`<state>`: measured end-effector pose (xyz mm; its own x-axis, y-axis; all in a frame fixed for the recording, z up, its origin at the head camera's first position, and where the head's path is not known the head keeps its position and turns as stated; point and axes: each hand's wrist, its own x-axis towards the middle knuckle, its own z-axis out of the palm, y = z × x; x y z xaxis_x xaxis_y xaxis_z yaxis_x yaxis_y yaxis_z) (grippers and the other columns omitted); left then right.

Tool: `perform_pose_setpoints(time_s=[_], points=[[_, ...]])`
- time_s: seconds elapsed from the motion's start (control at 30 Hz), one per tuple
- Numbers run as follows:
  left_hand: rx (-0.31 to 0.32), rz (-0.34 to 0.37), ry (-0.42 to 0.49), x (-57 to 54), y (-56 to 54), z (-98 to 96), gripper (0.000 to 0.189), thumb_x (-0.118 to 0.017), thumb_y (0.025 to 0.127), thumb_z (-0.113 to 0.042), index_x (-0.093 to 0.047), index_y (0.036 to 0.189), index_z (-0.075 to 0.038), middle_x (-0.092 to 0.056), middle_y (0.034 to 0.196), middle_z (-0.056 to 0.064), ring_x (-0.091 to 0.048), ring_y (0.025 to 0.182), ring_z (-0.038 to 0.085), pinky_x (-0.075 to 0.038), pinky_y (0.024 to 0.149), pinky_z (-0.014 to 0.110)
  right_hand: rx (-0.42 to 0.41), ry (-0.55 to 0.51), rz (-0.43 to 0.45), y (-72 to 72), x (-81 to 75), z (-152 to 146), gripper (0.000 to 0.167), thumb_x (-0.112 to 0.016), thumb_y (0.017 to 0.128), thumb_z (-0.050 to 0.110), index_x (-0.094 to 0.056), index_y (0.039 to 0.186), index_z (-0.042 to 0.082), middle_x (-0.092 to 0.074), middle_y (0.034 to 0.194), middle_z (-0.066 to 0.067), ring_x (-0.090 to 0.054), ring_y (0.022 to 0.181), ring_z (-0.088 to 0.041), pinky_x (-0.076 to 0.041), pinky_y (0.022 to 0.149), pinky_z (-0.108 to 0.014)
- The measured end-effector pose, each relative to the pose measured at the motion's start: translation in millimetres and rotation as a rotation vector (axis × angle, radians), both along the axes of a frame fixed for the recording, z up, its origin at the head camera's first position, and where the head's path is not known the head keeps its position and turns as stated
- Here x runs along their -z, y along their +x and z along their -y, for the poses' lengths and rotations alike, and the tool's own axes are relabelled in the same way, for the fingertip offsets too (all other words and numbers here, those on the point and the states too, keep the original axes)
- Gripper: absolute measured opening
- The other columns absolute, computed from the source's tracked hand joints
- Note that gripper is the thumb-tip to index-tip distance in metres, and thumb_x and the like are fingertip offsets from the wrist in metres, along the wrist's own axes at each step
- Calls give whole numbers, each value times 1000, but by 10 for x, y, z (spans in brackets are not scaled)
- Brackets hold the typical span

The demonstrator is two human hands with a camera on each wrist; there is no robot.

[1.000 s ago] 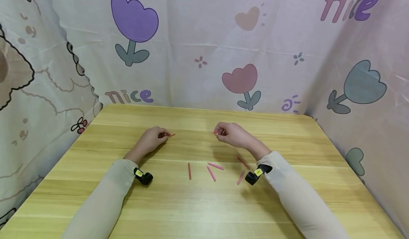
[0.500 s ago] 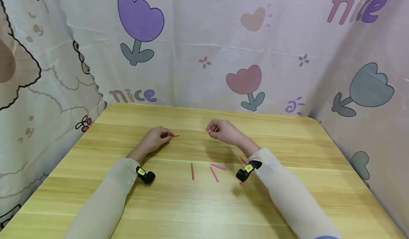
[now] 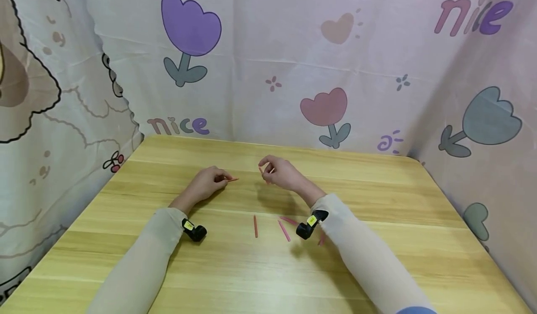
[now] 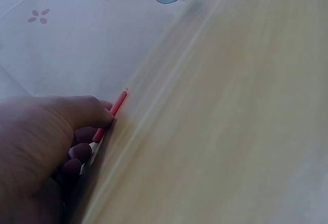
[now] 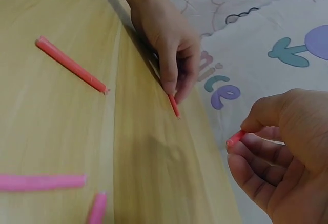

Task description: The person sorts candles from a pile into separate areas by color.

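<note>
My left hand [image 3: 207, 184] rests low over the table's far part, pinching a thin red candle [image 4: 119, 102] between thumb and fingertips; its wick end points up and away in the left wrist view. Raised a little above the wood to the right, my right hand [image 3: 282, 173] pinches another red candle [image 5: 235, 137] between thumb and fingers, with the other fingers loosely curled. Between and nearer than the hands lies a third red candle [image 3: 255, 226]. Beside it are a pink candle [image 3: 284, 230] and a second pink candle [image 3: 288, 220], partly behind the right wrist camera.
The wooden table [image 3: 226, 272] meets a printed cloth [image 3: 251, 34] at the back and sides. Another pink candle [image 3: 321, 238] shows beside the right sleeve [image 3: 356, 239]. Black cameras sit on the left wrist [image 3: 194, 230] and right wrist [image 3: 309, 225].
My right hand has moved left toward the left hand, and its candle now stands more upright. Its forearm now covers a red candle on the table. The left hand stays nearly in place.
</note>
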<state>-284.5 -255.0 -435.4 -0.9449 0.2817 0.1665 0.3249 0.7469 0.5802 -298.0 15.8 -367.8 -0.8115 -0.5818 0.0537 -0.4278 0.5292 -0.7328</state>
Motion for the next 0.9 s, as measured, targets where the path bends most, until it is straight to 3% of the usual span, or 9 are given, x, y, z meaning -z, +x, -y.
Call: perform_pose_setpoints(time_s=[0.23,0.9], points=[[-6,4,0,12,-7,6,17,-65,92,-11,-75,105,-10,-62,89,3,-52,80,20,-44,75,37,-19,35,-23,-4,26,145,28,-59,95,8,-59,122,0,-66,83,-6,-60,68,-13,-48,63,-25],[59,21,82,2,33,30,14,-67,92,-12,-76,101,-16,-62,91,0,-52,81,18,-43,76,36,30,102,-51,-150,172,532,7,-64,93,11,-68,99,9,-66,82,1,-59,72,-10,-47,68,-23]])
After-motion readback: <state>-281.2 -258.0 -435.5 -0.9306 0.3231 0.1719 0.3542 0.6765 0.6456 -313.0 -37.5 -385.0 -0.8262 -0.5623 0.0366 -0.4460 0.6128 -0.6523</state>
